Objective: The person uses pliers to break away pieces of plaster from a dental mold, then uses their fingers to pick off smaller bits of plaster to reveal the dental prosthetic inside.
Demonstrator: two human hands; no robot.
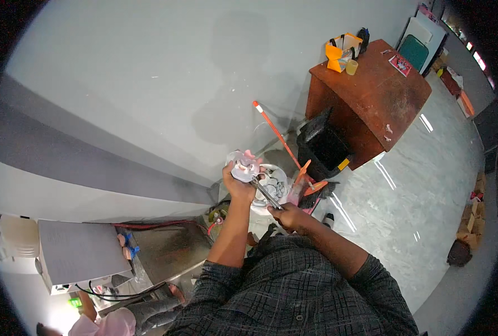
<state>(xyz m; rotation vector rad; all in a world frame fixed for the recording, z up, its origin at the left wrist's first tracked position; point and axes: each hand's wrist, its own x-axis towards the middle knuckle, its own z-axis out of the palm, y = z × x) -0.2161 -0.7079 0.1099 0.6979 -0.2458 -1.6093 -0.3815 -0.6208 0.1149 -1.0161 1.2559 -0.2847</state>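
My left hand (240,187) is wrapped round a pale, cloudy piece with white and pinkish parts (242,169), held up in front of me. Its exact kind is too small to make out. In my right hand (289,217) is a slim metal hand tool (267,195), slanting up and left. The tool's tip reaches the lower edge of the pale piece. Below and just beyond both hands stands a white bucket (283,178) with whitish chunks in it, partly hidden by my hands.
An orange-handled pole (275,130) leans by the wall. Right of the bucket are a black bin (323,147) and a brown desk (383,92) bearing an orange bag (336,56). At lower left, a person in a pink top (117,323) is beside a grey cabinet (84,252) and metal bench (173,249).
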